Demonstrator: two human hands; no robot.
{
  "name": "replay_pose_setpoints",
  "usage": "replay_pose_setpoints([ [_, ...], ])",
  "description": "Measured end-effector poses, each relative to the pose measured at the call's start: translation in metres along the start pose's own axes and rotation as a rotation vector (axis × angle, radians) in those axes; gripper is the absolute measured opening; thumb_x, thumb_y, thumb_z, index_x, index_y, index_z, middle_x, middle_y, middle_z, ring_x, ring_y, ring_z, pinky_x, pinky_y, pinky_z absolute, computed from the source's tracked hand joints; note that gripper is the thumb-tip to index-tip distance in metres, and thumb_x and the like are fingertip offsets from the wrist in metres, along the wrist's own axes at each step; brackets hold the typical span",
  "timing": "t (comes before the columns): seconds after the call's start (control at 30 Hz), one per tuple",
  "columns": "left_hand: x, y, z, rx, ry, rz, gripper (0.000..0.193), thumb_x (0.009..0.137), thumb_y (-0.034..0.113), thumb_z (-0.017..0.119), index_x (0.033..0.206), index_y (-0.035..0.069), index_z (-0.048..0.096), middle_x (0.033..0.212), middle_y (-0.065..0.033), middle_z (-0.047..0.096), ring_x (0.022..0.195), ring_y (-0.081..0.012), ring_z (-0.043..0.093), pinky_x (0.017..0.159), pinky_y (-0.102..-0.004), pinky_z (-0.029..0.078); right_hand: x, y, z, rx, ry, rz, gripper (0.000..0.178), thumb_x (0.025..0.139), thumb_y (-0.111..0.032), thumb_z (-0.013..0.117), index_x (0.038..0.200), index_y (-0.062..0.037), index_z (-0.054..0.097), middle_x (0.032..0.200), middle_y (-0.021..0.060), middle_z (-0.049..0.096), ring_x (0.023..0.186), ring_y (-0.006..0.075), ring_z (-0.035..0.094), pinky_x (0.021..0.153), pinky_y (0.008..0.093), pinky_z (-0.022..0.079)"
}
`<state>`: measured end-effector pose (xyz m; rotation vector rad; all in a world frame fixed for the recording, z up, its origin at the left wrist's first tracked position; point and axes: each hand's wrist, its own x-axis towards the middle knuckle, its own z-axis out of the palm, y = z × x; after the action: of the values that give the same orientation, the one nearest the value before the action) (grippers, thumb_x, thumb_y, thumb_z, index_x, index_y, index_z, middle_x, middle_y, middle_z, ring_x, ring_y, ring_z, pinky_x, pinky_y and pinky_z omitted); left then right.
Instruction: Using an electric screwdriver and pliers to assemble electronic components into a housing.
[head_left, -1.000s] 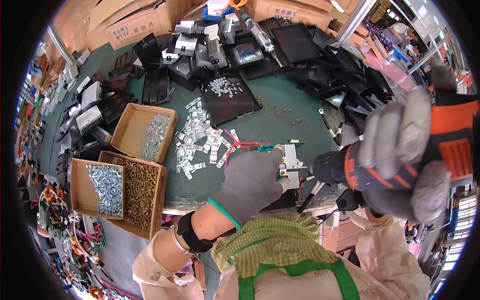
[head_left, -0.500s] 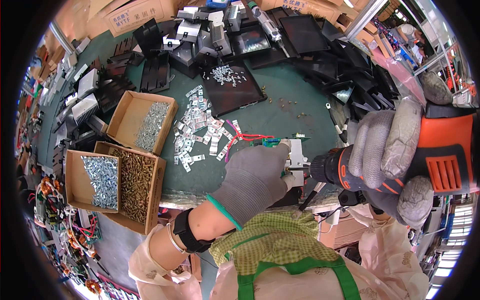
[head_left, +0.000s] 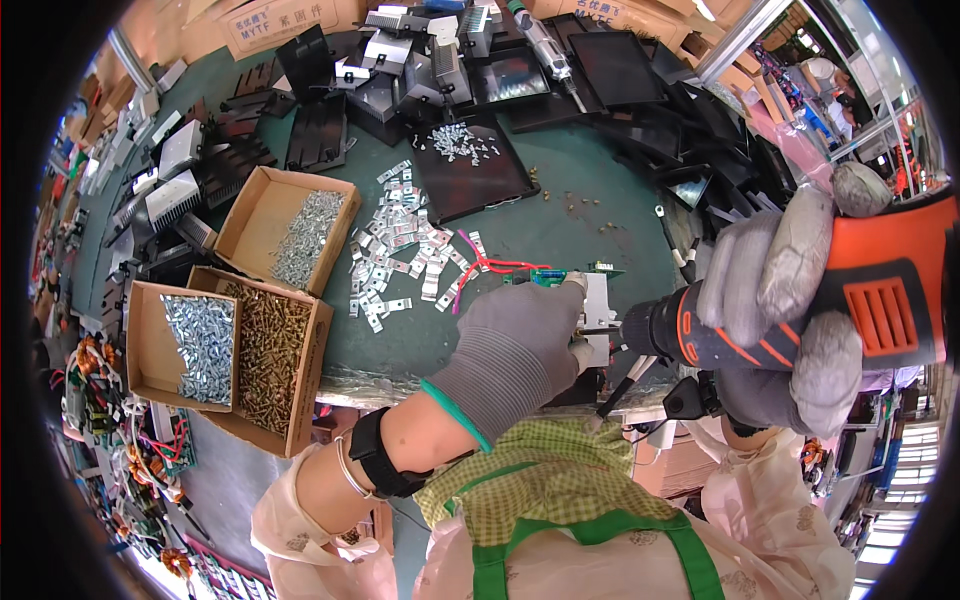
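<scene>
My left hand, in a grey knit glove, closes around a green circuit board with a silver metal plate along its right side. Red and purple wires run out from the board to the left. In my right hand, also gloved and with worn fingertips, is an orange and black power drill. The drill lies on its side, pointing left. Its bit reaches the plate's near part beside my left fingertips; a screw there is too small to make out.
Open cardboard boxes of silver screws and brass-coloured screws stand at the left. Small metal clips lie mid-table. Behind them, a black tray carries loose screws. Black panels, heatsinks and an inline screwdriver crowd the back.
The drill's rear has risen a little in the picture, while its bit stays at the plate. My left hand keeps hold of the board. The whole view has shifted slightly.
</scene>
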<state>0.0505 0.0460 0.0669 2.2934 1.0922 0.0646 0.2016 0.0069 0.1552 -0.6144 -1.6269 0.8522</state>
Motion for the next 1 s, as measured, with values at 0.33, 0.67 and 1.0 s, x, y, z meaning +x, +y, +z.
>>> replay_pose_setpoints([
  [0.33, 0.0007, 0.0008, -0.0035, 0.003, -0.022, -0.005, 0.067, 0.072, 0.046, 0.073, 0.121, 0.004, 0.054, 0.076, -0.0146, 0.064, 0.078, -0.0315, 0.065, 0.068, -0.0408, 0.051, 0.0027, -0.0043, 0.0098, 0.021, 0.088, 0.017, 0.040, 0.080, -0.029, 0.069, 0.099, -0.0013, 0.047, 0.074, 0.0009, 0.050, 0.056, 0.0114, 0.050, 0.048, 0.0256, 0.041],
  [0.67, 0.0018, 0.0009, -0.0052, -0.005, -0.043, 0.001, 0.050, 0.076, 0.037, 0.069, 0.113, 0.006, 0.056, 0.084, -0.0152, 0.065, 0.086, -0.0318, 0.064, 0.074, -0.0422, 0.051, 0.0037, -0.0013, 0.0033, 0.050, -0.039, 0.033, 0.051, 0.081, -0.026, 0.066, 0.114, 0.0015, 0.039, 0.079, 0.0017, 0.049, 0.057, 0.0105, 0.050, 0.050, 0.0258, 0.043],
  [1.0, 0.0019, 0.0017, -0.0083, -0.020, -0.064, 0.002, 0.048, 0.076, 0.032, 0.067, 0.115, 0.006, 0.055, 0.086, -0.0157, 0.065, 0.086, -0.0313, 0.064, 0.074, -0.0417, 0.051, 0.0052, -0.0004, 0.0039, 0.037, -0.035, 0.038, 0.050, 0.081, -0.024, 0.063, 0.116, 0.0009, 0.039, 0.081, 0.0018, 0.048, 0.059, 0.0098, 0.049, 0.052, 0.0252, 0.043],
])
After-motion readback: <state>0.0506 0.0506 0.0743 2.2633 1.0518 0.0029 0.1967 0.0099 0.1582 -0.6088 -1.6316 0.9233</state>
